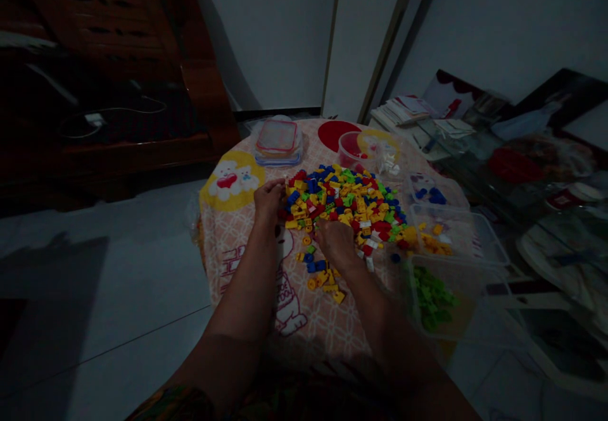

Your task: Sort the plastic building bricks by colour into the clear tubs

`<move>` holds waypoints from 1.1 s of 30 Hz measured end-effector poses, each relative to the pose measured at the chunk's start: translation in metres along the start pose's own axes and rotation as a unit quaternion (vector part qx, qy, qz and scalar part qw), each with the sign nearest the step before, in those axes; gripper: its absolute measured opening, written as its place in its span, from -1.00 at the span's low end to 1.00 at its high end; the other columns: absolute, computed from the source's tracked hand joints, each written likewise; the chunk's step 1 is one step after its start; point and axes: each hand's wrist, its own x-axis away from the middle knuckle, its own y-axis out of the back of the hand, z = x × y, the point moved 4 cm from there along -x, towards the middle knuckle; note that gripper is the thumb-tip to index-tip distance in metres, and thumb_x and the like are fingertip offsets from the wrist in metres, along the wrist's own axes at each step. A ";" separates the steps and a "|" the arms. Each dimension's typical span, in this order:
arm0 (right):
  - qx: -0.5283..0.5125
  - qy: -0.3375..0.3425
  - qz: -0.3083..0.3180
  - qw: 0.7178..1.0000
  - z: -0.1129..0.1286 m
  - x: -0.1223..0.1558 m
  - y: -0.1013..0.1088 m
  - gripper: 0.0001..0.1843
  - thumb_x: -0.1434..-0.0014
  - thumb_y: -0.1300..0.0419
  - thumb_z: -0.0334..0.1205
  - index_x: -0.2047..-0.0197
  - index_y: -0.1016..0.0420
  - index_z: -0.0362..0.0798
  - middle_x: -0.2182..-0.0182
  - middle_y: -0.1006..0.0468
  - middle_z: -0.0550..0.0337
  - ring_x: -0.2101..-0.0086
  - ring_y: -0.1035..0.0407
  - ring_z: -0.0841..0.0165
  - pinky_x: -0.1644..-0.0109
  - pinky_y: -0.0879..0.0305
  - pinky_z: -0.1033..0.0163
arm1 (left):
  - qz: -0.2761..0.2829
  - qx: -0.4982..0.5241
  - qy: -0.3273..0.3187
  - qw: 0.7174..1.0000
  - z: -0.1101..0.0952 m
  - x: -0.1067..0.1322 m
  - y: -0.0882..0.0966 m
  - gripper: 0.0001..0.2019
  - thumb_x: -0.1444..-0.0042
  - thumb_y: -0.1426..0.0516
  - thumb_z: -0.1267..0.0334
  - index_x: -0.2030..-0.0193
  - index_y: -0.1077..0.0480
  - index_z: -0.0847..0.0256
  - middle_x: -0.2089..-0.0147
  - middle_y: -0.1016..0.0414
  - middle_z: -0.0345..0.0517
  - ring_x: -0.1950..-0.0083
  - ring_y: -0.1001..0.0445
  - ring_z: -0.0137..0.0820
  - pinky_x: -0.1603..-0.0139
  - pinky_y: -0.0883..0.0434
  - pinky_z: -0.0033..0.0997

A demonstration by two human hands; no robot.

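Observation:
A pile of toy building bricks in yellow, blue, red, green and white lies heaped on a round table. My left hand rests at the pile's left edge, fingers bent together against the bricks; dim light hides what is between them. At the near side of the pile is my right hand, curled with its fingertips down among the bricks, and whatever they pinch is too small to make out. Between my forearms, a few loose yellow bricks and blue bricks lie apart from the heap.
On the right stand clear plastic boxes: one with green bricks, one with yellow bricks, one with blue bricks. Behind the pile are a round tub, a bag of white pieces and stacked lids. A cluttered glass table adjoins.

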 end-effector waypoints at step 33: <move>-0.058 -0.261 -0.209 0.941 -0.158 0.161 0.027 -0.63 -0.32 -0.07 -0.02 0.06 -0.64 0.01 0.41 -0.65 0.09 0.41 -0.50 0.23 0.35 -0.18 0.24 | -0.005 0.001 -0.003 1.000 -0.002 0.001 -0.002 -0.78 0.15 -0.18 0.36 0.31 -0.57 0.27 0.49 -0.48 -0.20 0.36 -0.49 -0.42 0.27 -0.44 -0.46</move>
